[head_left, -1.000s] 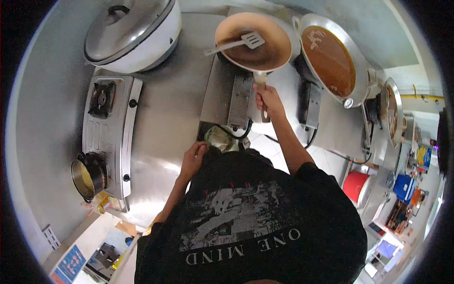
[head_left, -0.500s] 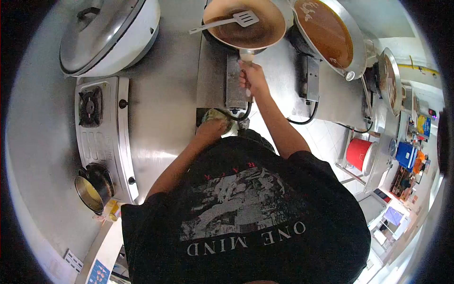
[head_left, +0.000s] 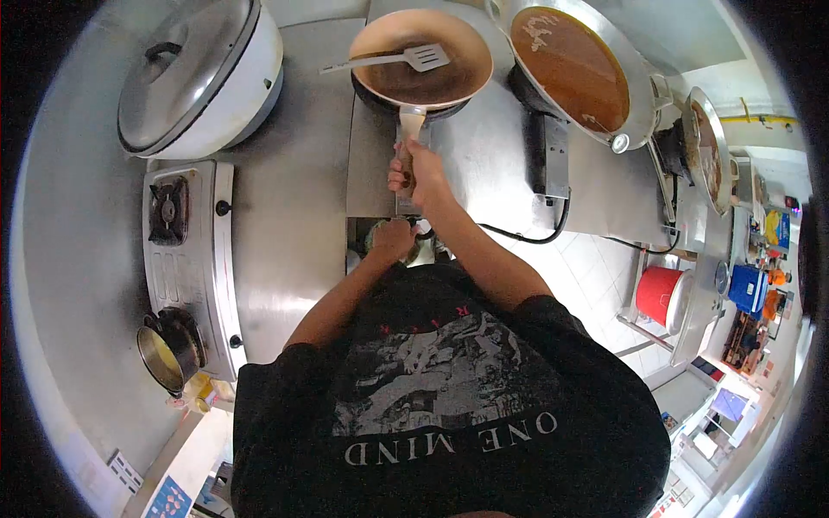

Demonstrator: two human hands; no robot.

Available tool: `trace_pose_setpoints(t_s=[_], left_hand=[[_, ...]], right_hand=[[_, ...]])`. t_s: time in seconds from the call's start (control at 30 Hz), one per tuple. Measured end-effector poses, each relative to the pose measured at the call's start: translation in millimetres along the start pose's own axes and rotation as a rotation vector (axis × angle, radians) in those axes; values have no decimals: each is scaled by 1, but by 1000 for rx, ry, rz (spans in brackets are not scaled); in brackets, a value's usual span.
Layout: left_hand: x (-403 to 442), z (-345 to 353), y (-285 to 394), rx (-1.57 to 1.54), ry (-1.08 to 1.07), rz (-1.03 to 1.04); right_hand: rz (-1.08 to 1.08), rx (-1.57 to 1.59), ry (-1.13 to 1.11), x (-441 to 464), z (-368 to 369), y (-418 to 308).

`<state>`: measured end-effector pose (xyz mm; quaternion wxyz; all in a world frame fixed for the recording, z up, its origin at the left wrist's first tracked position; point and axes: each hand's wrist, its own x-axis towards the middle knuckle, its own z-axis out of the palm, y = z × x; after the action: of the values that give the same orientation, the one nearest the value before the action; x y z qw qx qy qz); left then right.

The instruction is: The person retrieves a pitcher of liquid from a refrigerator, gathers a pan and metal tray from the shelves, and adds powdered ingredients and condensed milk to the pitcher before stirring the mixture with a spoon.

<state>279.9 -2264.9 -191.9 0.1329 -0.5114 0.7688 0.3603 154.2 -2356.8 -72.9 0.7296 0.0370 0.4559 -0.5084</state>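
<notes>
My right hand (head_left: 418,174) is wrapped round the pale handle of a frying pan (head_left: 473,62), which rests on a burner on the metal counter. Inside the pan, brown and dark in the middle, lies a white slotted turner (head_left: 427,58), its handle over the left rim. Closer to my body, my left hand (head_left: 394,239) is curled low at the front end of the burner's control box (head_left: 406,205), beside a black hose. Its fingertips are hidden, so what it grips I cannot make out.
A wide pan of brown liquid (head_left: 574,73) stands to the right, with another pan (head_left: 710,142) beyond. On the left are a large lidded white pot (head_left: 246,95), a gas stove (head_left: 177,268) and a small pot (head_left: 166,358). A red bucket (head_left: 656,293) sits lower right.
The whole view has shifted, so the counter and pan sit farther left. My left hand has come nearer the control box's front end. My right hand stays on the pan handle.
</notes>
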Motion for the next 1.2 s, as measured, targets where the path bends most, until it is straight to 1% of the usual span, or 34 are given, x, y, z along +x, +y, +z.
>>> trace_pose_setpoints(t_s=[0.1, 0.2, 0.3, 0.33, 0.37, 0.4, 0.5, 0.57, 0.6, 0.63, 0.7, 0.77, 0.87, 0.93, 0.97, 1.0, 1.07, 1.1, 1.13, 1.2], left_hand=[[11, 17, -10, -27, -6, 17], [-7, -3, 1, -52, -12, -11], [-26, -19, 3, -136, 13, -24], [-18, -3, -13, -83, 53, 48], [-1, 25, -45, -32, 94, 120], [8, 37, -67, 22, 137, 191], [-14, -56, -62, 99, 250, -35], [0, -119, -63, -52, 484, -241], [4, -152, -66, -196, 678, -158], [23, -179, -76, -217, 860, -39], [42, -250, -66, 129, 1275, 207], [60, -303, -47, 339, 1291, 348], [89, -333, -33, 414, 598, 124], [125, -325, -45, 448, 623, 125], [129, -317, -52, 462, 634, 112], [114, -310, -47, 423, 664, 93], [79, -302, -25, 361, 735, 43], [71, -288, -33, 242, 805, 56], [45, -280, -24, 104, 786, 0], [-3, -261, -4, -175, 757, -100]], right_hand=[[25, 32, 14, -8, 15, 8], [5, 17, -43, 18, -13, 13], [-93, -124, 2, 11, -14, 11], [-90, -113, -5, 14, -18, 13], [-87, -104, -14, 23, -24, 17], [-85, -96, -26, 29, -26, 18], [-110, -139, -90, 24, -29, 16], [-146, -155, -77, 21, -42, 17], [-165, -163, -70, 18, -51, 18], [-211, -260, -33, 11, -61, 18], [-301, -457, 38, -8, -85, 19], [-260, -509, 34, -25, -114, 16], [-231, -598, 60, -51, -160, 22], [-229, -625, 82, -64, -192, 24], [-225, -621, 88, -69, -209, 27], [-215, -623, 87, -76, -224, 27], [-172, -619, 156, -88, -245, 26], [-189, -622, 152, -97, -258, 29], [-192, -586, 141, -103, -272, 32], [-71, -704, 206, -110, -294, 30]])
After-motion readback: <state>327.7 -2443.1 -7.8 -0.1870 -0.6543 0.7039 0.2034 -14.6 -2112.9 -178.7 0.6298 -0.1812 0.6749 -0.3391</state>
